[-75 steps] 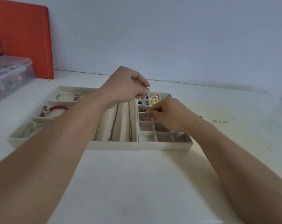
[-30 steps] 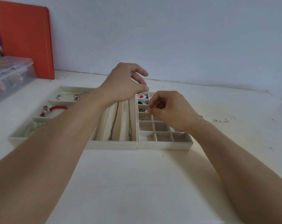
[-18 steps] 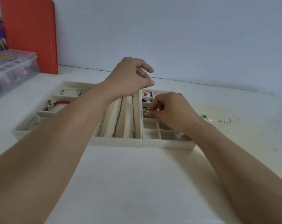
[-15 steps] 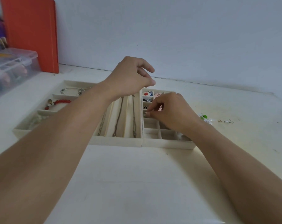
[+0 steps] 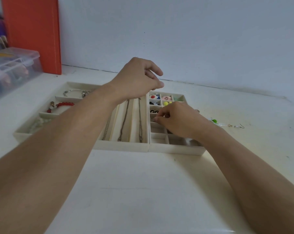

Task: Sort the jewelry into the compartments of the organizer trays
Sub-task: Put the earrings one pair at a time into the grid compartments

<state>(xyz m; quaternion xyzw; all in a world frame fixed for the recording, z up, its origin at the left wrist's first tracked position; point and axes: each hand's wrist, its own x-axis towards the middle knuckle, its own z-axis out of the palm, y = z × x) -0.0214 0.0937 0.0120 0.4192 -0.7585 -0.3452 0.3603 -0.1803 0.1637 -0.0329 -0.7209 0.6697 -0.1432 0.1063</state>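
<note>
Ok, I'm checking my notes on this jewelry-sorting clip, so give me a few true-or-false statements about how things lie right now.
1. The red bead bracelet lies in the cream bracelet tray. True.
2. The right hand reaches into the grid tray of small square compartments. True.
3. The thin brown chains lie loose on the white table. False: they lie in long slots of the middle tray.
4. The orange board lies flat on the table. False: it stands against the wall.
5. A green-beaded earring lies outside the trays. True.

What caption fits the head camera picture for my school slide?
Right hand lowers a small earring into the grid tray while the left hand hovers above.
</note>
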